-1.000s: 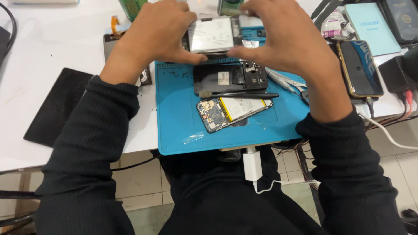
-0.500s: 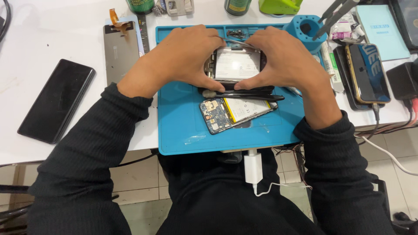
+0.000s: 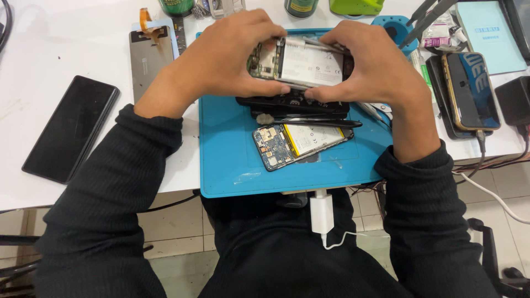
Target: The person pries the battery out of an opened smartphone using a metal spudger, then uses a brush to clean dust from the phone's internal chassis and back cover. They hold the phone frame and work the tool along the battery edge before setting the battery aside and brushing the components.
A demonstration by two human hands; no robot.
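Both the left hand [image 3: 221,58] and the right hand [image 3: 375,69] have their grip clamped on the opened phone body with white battery [image 3: 301,63], above the blue rubber mat [image 3: 232,160]; below the grip lies a second opened phone [image 3: 301,143].

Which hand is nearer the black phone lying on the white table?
Left. The left hand grips the opened phone nearer the black phone; the right hand is farther across.
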